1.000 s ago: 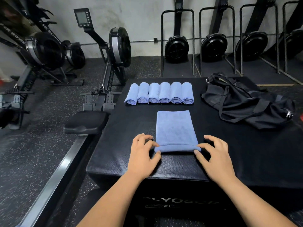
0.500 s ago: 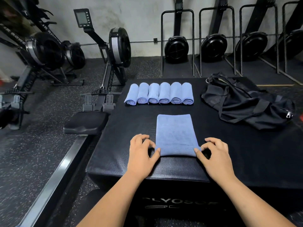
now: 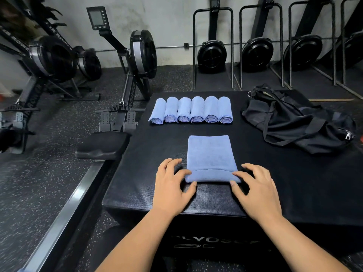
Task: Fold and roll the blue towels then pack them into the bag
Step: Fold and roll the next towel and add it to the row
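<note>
I am looking down from the head camera at a black padded counter [image 3: 137, 193] in a gym, with a rowing machine [image 3: 137, 54] on the floor to its left. A folded blue towel [image 3: 211, 154] lies flat in the middle of the counter, its short edge nearest me. My left hand [image 3: 172, 185] pinches the left end of that near edge between thumb and curled fingers, and my right hand [image 3: 255, 189] pinches the right end the same way, so both are closed on the cloth. Half a second ago this edge lay flat under my fingertips. Now it is turned over onto the towel as a soft band [image 3: 212, 175] running from one hand to the other. A second ago there was a narrower turn here, so I judge that I let the first try out and have started the roll again with a wider first turn. Most of the towel beyond the band is not yet rolled. Six rolled towels [image 3: 191, 110] sit side by side in a row at the far side of the counter, ends facing me. The black bag [image 3: 294, 122] lies slumped at the far right, well apart from the towels. I cannot tell whether its top is open. As I read it, this is the seventh roll, and no packing has begun.
</note>
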A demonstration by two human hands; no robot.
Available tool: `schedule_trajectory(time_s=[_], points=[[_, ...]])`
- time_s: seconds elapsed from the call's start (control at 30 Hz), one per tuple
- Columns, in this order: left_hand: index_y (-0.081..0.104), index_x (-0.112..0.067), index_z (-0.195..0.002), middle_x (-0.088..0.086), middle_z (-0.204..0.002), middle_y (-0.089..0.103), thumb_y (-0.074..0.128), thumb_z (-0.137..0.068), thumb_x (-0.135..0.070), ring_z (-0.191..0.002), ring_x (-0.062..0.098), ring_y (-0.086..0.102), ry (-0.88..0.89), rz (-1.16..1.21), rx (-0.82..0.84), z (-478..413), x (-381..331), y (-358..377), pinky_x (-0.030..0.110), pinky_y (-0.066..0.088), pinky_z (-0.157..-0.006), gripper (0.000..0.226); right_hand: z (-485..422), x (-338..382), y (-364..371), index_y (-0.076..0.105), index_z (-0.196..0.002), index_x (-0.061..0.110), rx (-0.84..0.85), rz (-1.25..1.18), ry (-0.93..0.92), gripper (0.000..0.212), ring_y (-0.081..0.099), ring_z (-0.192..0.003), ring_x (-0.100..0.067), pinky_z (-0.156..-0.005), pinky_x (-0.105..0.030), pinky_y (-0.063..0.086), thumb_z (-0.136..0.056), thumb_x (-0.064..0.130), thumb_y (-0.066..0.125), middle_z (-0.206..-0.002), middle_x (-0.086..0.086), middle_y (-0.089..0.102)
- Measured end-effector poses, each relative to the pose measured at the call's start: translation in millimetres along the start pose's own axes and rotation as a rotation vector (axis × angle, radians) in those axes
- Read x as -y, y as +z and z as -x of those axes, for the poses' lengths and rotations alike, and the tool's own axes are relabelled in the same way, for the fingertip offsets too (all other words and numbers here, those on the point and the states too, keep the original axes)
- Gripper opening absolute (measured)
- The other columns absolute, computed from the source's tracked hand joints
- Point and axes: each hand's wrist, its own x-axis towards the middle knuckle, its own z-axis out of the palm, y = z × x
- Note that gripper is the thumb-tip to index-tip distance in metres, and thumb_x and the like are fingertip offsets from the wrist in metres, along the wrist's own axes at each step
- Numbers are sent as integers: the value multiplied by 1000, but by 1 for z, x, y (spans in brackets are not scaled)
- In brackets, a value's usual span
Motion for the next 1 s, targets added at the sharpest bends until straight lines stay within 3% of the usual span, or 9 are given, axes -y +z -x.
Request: schedule_trajectory(time_s=[0.1,0.2,0.37,0.57,0.63,0.7,0.83,1.0], points=[[73,-36,-115,-10,-148,47,72,-84,-46,-148,23,29,-22,18,42,-1,3,0,41,31,-121,33,-2,-2,1,72,-120,37,53,0,17,39,43,-135,-21,-100,-46,45,-82,40,82,-140,12,51],[73,-38,-118,-11,-147,48,70,-88,-45,-148,21,28,-55,42,53,-2,5,1,40,31,-121,31,-4,-5,2,71,-122,42,65,-32,58,36,40,-137,-20,-103,-46,42,-87,38,80,-142,13,49],[73,-35,-119,-13,-146,49,66,-96,-49,-150,16,24,-86,72,71,-3,8,2,35,24,-123,28,-10,-9,3,73,-119,44,97,-99,122,28,37,-137,-16,-109,-46,37,-92,52,69,-141,17,51],[74,-31,-87,-17,-142,55,51,-94,-59,-148,10,25,-140,179,86,-2,8,-1,38,27,-122,36,-13,-13,0,77,-90,38,129,-191,158,22,38,-132,-12,-102,-44,34,-89,58,69,-130,27,57],[70,-30,-83,-17,-140,55,52,-93,-60,-146,11,26,-151,170,81,-3,7,0,40,29,-120,36,-13,-10,0,74,-80,37,132,-205,193,20,40,-128,-11,-98,-41,32,-85,56,74,-122,27,58],[66,-32,-86,-14,-138,53,56,-92,-60,-146,13,28,-164,168,53,-3,5,1,40,31,-119,31,-11,-8,0,69,-74,37,89,-213,208,21,42,-119,-11,-97,-42,39,-82,54,77,-114,26,57],[63,-32,-108,-7,-140,47,69,-96,-45,-142,17,32,-99,163,-22,-3,3,-2,40,35,-115,19,-7,1,-7,64,-95,40,16,-240,199,23,44,-112,-12,-91,-41,51,-83,44,83,-114,20,49],[71,-32,-109,-4,-145,48,70,-100,-30,-141,25,36,11,81,-35,1,1,-2,43,37,-113,10,-2,2,-3,76,-102,33,-54,-109,35,16,47,-110,-19,-88,-47,51,-87,32,82,-118,12,51]])
